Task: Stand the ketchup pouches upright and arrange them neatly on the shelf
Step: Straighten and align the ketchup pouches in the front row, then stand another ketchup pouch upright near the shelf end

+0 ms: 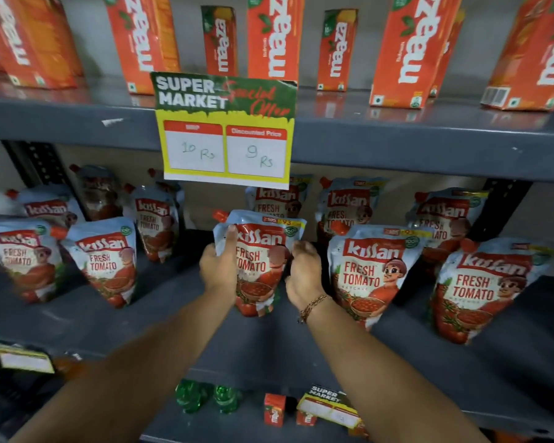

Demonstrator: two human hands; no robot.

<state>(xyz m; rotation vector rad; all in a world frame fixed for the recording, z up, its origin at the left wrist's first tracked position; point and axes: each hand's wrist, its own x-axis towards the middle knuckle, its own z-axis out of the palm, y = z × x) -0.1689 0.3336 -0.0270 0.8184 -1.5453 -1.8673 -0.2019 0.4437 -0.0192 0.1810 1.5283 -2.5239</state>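
Observation:
A Kissan ketchup pouch (259, 260) stands upright at the middle of the grey shelf (173, 314). My left hand (219, 266) grips its left edge, thumb on the front. My right hand (304, 270) holds its right edge. Two upright pouches (104, 260) (20, 257) stand to the left in the front row. To the right stand two more (371, 276) (480, 289). Several pouches stand in the back row, among them one (277, 199) behind the held pouch; one back-left pouch (95, 193) faces away.
A yellow price sign (226, 132) hangs from the upper shelf edge, right above the held pouch. Orange Maaza cartons (272, 39) line the upper shelf. Below, green bottle caps (192, 396), small cartons and another sign (328, 407) sit on a lower shelf.

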